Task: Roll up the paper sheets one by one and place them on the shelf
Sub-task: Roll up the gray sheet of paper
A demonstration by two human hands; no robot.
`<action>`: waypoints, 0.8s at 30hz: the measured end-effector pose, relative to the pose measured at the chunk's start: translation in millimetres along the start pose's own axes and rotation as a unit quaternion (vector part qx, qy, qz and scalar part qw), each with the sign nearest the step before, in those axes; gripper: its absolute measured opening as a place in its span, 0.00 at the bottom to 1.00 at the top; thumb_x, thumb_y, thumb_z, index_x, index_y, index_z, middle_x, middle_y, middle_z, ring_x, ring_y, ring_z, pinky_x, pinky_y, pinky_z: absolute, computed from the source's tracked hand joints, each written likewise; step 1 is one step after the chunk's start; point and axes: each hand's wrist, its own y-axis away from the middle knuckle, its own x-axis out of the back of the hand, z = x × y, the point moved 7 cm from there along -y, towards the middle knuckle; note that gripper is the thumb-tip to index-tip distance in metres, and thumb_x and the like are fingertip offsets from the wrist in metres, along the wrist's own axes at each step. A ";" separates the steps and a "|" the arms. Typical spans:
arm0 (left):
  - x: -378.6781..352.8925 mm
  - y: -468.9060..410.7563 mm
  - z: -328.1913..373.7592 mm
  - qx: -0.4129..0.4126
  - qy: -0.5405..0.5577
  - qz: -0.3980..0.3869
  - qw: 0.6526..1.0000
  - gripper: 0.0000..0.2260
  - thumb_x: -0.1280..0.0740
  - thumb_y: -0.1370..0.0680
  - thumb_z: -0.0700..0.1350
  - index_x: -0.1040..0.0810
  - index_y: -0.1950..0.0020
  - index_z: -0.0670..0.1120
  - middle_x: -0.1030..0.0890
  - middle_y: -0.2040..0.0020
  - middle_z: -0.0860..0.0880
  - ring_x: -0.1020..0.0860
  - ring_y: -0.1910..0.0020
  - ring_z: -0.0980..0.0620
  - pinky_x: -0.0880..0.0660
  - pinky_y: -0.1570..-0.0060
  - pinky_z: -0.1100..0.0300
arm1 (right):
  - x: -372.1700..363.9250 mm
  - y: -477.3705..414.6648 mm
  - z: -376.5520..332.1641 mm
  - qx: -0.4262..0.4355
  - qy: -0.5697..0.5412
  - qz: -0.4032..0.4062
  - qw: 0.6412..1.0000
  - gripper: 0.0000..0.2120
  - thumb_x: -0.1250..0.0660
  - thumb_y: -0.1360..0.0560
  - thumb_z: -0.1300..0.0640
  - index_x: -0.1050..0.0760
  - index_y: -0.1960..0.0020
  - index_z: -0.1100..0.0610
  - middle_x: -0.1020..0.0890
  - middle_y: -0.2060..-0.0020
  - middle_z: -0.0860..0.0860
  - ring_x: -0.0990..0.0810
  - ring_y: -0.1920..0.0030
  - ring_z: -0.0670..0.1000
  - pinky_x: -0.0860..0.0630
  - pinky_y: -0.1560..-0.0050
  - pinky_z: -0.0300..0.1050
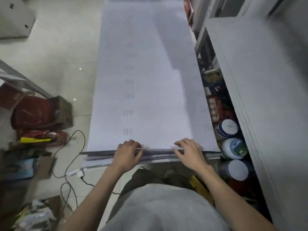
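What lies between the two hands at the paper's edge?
Only the near edge of the top paper sheet, lying on the stack, runs between the left hand and right hand, in the head view.

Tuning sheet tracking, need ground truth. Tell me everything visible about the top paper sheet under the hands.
The top paper sheet is long, white, thin-looking, with faint grey numbers (30, 40, 50) showing reversed in a column. It lies flat, unrolled, on a stack of sheets, running away from the person beside the shelf. The left hand and right hand grip its near edge, fingers curled over it.
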 end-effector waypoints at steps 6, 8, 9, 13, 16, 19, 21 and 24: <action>-12.3 25.1 -34.7 0.056 -0.039 0.016 0.998 0.12 0.43 0.16 0.51 0.20 0.42 0.52 0.19 0.44 0.52 0.23 0.45 0.47 0.34 0.43 0.53 | -14.7 -14.3 -3.9 0.060 0.082 -0.062 0.993 0.10 0.37 0.19 0.47 0.19 0.44 0.48 0.18 0.47 0.44 0.23 0.44 0.50 0.36 0.44 0.47; -8.6 23.2 -38.0 0.068 -0.014 0.028 0.997 0.11 0.43 0.16 0.48 0.21 0.44 0.50 0.18 0.46 0.50 0.23 0.47 0.46 0.34 0.45 0.53 | -9.4 -18.9 -5.8 0.057 0.052 -0.060 0.995 0.09 0.37 0.18 0.49 0.18 0.44 0.49 0.17 0.47 0.45 0.21 0.45 0.51 0.35 0.43 0.48; -6.1 21.2 -38.8 0.074 0.002 0.032 0.997 0.10 0.43 0.16 0.47 0.22 0.44 0.50 0.18 0.47 0.50 0.23 0.48 0.46 0.34 0.46 0.53 | -5.6 -21.2 -6.8 0.051 0.039 -0.055 0.996 0.09 0.37 0.18 0.50 0.18 0.45 0.49 0.16 0.47 0.45 0.21 0.45 0.51 0.35 0.43 0.47; 3.7 8.2 -43.9 0.094 0.045 0.016 0.994 0.07 0.40 0.19 0.44 0.24 0.46 0.50 0.17 0.49 0.48 0.23 0.51 0.44 0.31 0.53 0.54 | 8.4 -31.6 -9.4 0.017 -0.012 -0.060 0.998 0.06 0.33 0.20 0.51 0.18 0.46 0.47 0.16 0.48 0.44 0.21 0.43 0.52 0.30 0.36 0.50; 9.7 -5.0 -52.7 0.112 0.138 -0.016 0.984 0.05 0.32 0.22 0.43 0.26 0.49 0.51 0.20 0.49 0.49 0.23 0.51 0.46 0.30 0.55 0.57 | 14.5 -39.2 -6.9 -0.021 -0.075 -0.084 0.993 0.05 0.28 0.23 0.53 0.20 0.48 0.45 0.17 0.49 0.44 0.22 0.45 0.52 0.24 0.39 0.51; 12.7 -15.4 -56.7 0.120 0.195 -0.054 0.972 0.15 0.21 0.30 0.44 0.25 0.51 0.52 0.22 0.52 0.51 0.22 0.50 0.49 0.31 0.58 0.66 | 15.0 -44.8 -6.0 -0.047 -0.101 -0.129 0.985 0.10 0.24 0.27 0.53 0.23 0.50 0.44 0.20 0.50 0.44 0.22 0.49 0.50 0.24 0.51 0.44; 11.8 -20.2 -54.9 0.114 0.204 -0.083 0.969 0.20 0.18 0.35 0.52 0.23 0.50 0.53 0.23 0.53 0.53 0.24 0.52 0.53 0.31 0.58 0.69 | 14.2 -49.5 -3.0 -0.049 -0.116 -0.159 0.979 0.09 0.23 0.27 0.52 0.22 0.51 0.44 0.20 0.50 0.44 0.22 0.46 0.49 0.24 0.46 0.46; 15.2 -25.3 -53.3 0.111 0.227 -0.073 0.965 0.23 0.24 0.34 0.67 0.24 0.47 0.56 0.21 0.51 0.55 0.23 0.49 0.55 0.27 0.48 0.60 | 16.9 -57.6 2.0 -0.045 -0.150 -0.160 0.975 0.08 0.28 0.24 0.50 0.24 0.48 0.40 0.18 0.50 0.43 0.22 0.44 0.51 0.26 0.40 0.50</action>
